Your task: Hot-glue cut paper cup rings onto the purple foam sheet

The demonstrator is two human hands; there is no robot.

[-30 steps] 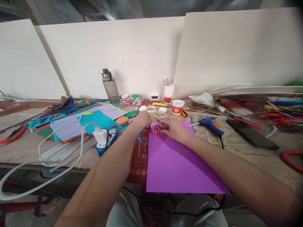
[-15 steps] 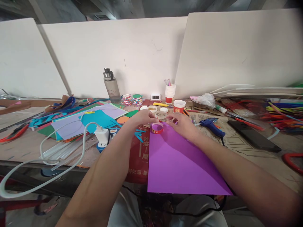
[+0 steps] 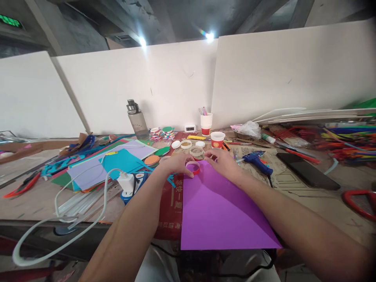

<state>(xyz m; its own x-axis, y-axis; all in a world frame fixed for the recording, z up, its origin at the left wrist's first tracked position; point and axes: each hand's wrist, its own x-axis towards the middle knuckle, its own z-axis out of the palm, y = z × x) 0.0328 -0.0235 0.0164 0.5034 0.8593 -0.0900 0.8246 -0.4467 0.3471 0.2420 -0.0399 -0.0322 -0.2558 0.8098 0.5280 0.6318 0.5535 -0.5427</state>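
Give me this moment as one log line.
left hand: fingers at red ring | right hand: near pale ring, contact unclear | red ring: on purple sheet | glue gun: right of sheet

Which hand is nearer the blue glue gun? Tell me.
Right. The right hand is just left of the blue glue gun; the left hand is farther left, at the red ring.

2 glaring lights (image 3: 210, 37), soft shadows, stretched edges
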